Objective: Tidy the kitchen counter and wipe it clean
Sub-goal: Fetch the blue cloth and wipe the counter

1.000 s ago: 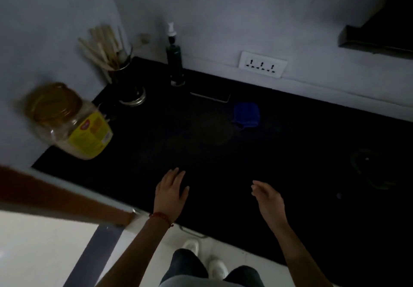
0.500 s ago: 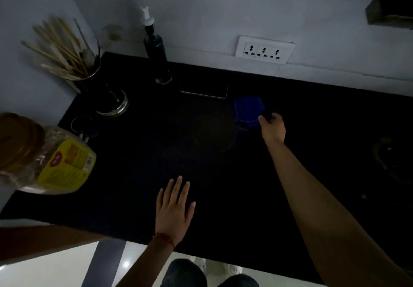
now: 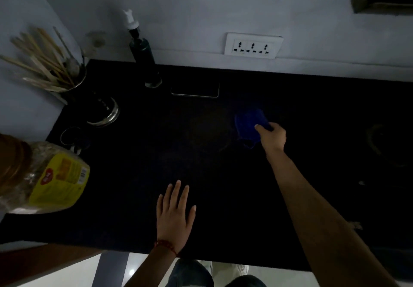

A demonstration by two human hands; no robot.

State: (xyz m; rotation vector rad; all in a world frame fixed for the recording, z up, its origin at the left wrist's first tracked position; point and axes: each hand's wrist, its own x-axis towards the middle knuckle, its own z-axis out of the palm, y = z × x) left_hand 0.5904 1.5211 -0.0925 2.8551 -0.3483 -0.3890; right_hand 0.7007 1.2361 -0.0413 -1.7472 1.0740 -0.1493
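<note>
I see the right hand [image 3: 273, 138] reached out over the black counter [image 3: 201, 163], its fingers curled onto the near edge of the blue cloth [image 3: 249, 124], which lies roughly mid-counter, in front of the wall socket [image 3: 253, 45]. The light is poor, so I can't be sure whether the cloth is lifted or flat on the surface. The left hand [image 3: 175, 215] lies flat near the front edge with its fingers straight and slightly spread, holding nothing; a red thread [image 3: 166, 245] circles its wrist. A phone [image 3: 195, 91] lies near the back wall, just beside a dark pump bottle [image 3: 143, 59]. In the far left corner stands a holder of wooden utensils [image 3: 44, 67]. A plastic jar [image 3: 42, 181] with a yellow label sits at the left edge.
</note>
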